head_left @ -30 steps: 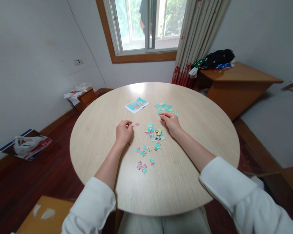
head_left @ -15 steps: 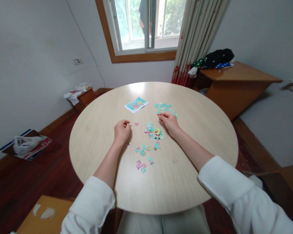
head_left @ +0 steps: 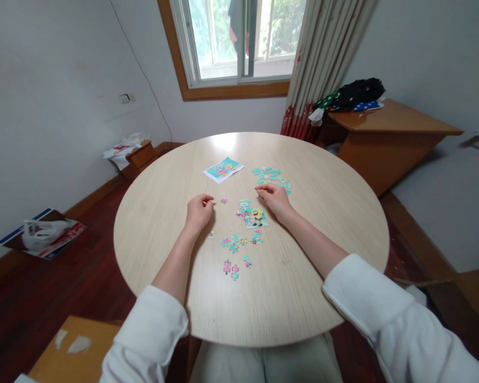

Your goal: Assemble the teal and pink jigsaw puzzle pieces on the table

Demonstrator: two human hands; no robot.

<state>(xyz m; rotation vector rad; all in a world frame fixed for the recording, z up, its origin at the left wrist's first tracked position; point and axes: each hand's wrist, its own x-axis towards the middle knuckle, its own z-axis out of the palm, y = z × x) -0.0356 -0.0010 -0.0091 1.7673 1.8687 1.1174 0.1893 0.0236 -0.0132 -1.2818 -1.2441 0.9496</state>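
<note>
The joined puzzle section (head_left: 257,218) lies flat on the round counter (head_left: 299,298), between the two hands and closer to the right; a yellow cartoon figure shows on it. Down on the floor at left, a white plastic bag (head_left: 43,234) rests on a flat printed sheet (head_left: 69,234); what the bag holds cannot be told.

The right hand (head_left: 276,202) is just beyond and to the right of the joined section, with a spread of teal pieces (head_left: 266,173) just past its knuckles. The left hand (head_left: 199,214) is apart from the section, a single pink piece (head_left: 224,201) just to the right of its fingertips and a small loose piece (head_left: 211,234) beside its wrist. More loose pieces (head_left: 234,247) lie on the near side of the section, and a picture card (head_left: 223,170) lies farther off.

Both forearms reach forward over the counter from white sleeves. The left hand is curled, thumb and forefinger close together; the right is palm down, its fingers narrowed toward the thumb. Whether either pinches a piece cannot be told.
</note>
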